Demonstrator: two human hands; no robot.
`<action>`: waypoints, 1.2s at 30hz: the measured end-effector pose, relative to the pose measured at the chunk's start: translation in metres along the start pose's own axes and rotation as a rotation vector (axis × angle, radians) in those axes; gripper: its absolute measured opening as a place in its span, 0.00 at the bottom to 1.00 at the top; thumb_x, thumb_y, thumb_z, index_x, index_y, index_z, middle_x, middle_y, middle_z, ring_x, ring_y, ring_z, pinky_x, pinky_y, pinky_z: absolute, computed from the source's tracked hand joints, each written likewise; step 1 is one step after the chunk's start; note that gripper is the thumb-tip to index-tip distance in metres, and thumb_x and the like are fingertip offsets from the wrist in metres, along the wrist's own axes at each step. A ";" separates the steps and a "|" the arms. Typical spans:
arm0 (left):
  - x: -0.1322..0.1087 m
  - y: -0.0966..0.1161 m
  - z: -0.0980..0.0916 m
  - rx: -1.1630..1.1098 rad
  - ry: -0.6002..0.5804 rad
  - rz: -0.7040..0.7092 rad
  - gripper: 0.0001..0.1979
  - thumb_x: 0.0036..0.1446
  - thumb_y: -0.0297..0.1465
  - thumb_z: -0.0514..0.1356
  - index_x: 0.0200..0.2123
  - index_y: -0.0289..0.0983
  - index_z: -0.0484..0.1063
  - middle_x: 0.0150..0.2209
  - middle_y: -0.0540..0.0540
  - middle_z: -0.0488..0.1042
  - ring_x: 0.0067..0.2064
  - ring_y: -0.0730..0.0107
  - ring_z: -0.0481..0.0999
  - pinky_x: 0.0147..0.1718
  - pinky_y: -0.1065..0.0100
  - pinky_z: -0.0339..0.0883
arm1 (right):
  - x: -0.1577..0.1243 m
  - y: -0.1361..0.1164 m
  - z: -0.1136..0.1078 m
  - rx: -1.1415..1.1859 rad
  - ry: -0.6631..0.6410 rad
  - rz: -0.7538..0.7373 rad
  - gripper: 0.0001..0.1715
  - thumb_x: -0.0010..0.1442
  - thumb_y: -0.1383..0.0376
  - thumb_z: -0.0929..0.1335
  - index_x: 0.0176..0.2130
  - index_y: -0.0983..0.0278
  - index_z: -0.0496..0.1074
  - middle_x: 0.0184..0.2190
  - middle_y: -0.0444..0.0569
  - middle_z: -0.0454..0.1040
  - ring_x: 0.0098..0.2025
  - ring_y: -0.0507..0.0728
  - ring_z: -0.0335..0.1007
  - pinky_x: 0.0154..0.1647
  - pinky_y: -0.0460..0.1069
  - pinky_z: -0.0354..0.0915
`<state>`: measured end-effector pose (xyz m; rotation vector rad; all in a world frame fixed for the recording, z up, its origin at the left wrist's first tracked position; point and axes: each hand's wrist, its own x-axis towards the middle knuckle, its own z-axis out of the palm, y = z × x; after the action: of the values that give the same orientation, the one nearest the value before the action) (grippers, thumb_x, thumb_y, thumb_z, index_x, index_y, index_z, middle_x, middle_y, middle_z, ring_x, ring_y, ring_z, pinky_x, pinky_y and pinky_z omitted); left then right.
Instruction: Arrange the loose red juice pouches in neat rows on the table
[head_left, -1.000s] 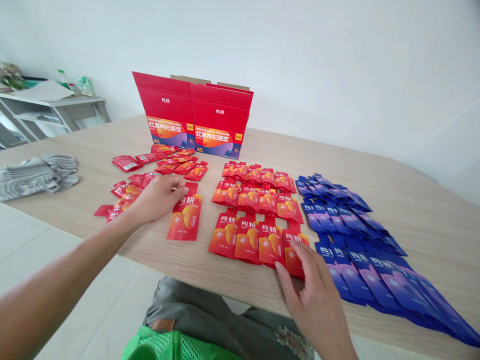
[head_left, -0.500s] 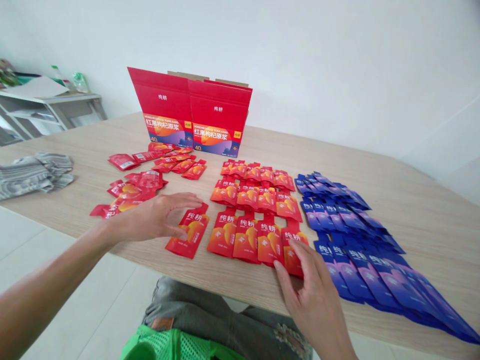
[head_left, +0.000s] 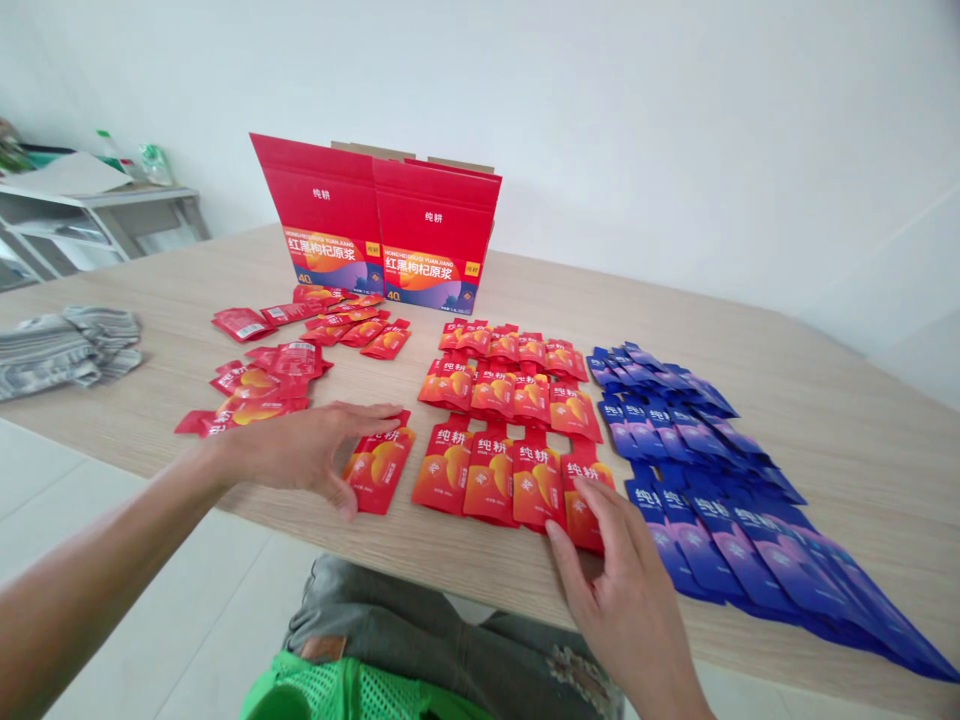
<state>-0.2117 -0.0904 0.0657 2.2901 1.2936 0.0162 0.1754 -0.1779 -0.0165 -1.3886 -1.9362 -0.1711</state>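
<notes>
Left hand (head_left: pixel 300 452) lies flat, fingers spread, pressing a loose red-orange foil sachet (head_left: pixel 381 467) onto the wooden table (head_left: pixel 825 420), just left of the tidy red sachet rows (head_left: pixel 510 420). Right hand (head_left: pixel 626 590), unclenched, steadies their near right corner. Placing step; next, alignment seems needed.

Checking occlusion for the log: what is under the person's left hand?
The left hand lies open over a red pouch on the wooden table. The pouch's right part shows, beside the red pouch rows; its left part is covered by the fingers.
</notes>
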 end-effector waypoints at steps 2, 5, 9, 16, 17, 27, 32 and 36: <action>0.000 0.000 0.001 -0.008 0.006 0.002 0.56 0.47 0.51 0.79 0.76 0.50 0.63 0.79 0.40 0.56 0.77 0.40 0.60 0.74 0.44 0.56 | 0.000 0.000 0.000 0.006 -0.003 0.002 0.30 0.79 0.45 0.62 0.66 0.62 0.65 0.60 0.61 0.75 0.62 0.68 0.73 0.61 0.67 0.74; 0.001 0.000 0.003 -0.009 0.024 0.006 0.56 0.46 0.49 0.79 0.76 0.51 0.62 0.79 0.41 0.55 0.77 0.41 0.59 0.75 0.44 0.55 | 0.000 -0.001 0.000 0.010 -0.005 0.010 0.30 0.79 0.45 0.62 0.67 0.62 0.65 0.61 0.60 0.74 0.63 0.68 0.73 0.62 0.67 0.74; 0.005 0.001 0.006 -0.020 0.033 0.014 0.56 0.47 0.49 0.79 0.77 0.51 0.61 0.79 0.42 0.54 0.78 0.42 0.59 0.75 0.45 0.54 | 0.000 -0.001 0.001 0.001 -0.006 0.013 0.31 0.79 0.44 0.62 0.66 0.62 0.66 0.61 0.60 0.75 0.62 0.68 0.73 0.61 0.67 0.74; 0.008 0.009 0.006 -0.033 0.036 0.015 0.53 0.50 0.45 0.77 0.76 0.49 0.62 0.79 0.43 0.56 0.77 0.44 0.60 0.75 0.48 0.56 | -0.001 0.000 0.001 0.000 0.000 0.006 0.30 0.79 0.45 0.62 0.66 0.62 0.65 0.61 0.60 0.74 0.62 0.68 0.73 0.61 0.67 0.74; 0.008 0.009 0.007 -0.034 0.040 0.024 0.53 0.50 0.45 0.77 0.76 0.49 0.62 0.79 0.43 0.56 0.77 0.44 0.60 0.75 0.48 0.56 | -0.001 0.001 0.001 0.000 0.000 0.006 0.30 0.79 0.45 0.62 0.66 0.62 0.65 0.61 0.60 0.74 0.62 0.68 0.73 0.61 0.67 0.74; 0.009 0.009 0.010 -0.042 0.082 0.072 0.50 0.53 0.47 0.76 0.76 0.50 0.63 0.78 0.43 0.58 0.76 0.43 0.62 0.75 0.46 0.57 | -0.001 0.000 0.001 0.005 -0.006 0.012 0.30 0.79 0.45 0.62 0.66 0.62 0.65 0.61 0.60 0.74 0.62 0.68 0.73 0.61 0.67 0.74; 0.010 0.010 0.013 -0.038 0.090 0.058 0.48 0.55 0.46 0.75 0.76 0.49 0.64 0.79 0.44 0.56 0.77 0.44 0.60 0.75 0.46 0.55 | -0.001 0.000 0.001 0.000 -0.006 0.008 0.30 0.79 0.45 0.62 0.66 0.62 0.65 0.60 0.60 0.74 0.62 0.68 0.73 0.62 0.66 0.74; 0.010 0.012 0.014 -0.035 0.089 0.037 0.47 0.55 0.46 0.74 0.75 0.49 0.64 0.79 0.44 0.55 0.78 0.44 0.58 0.75 0.46 0.56 | 0.000 -0.001 0.000 -0.011 -0.008 0.002 0.29 0.79 0.45 0.63 0.66 0.62 0.65 0.60 0.59 0.75 0.61 0.67 0.73 0.61 0.65 0.74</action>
<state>-0.1929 -0.0933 0.0559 2.3070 1.2841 0.1535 0.1747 -0.1783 -0.0163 -1.4005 -1.9429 -0.1749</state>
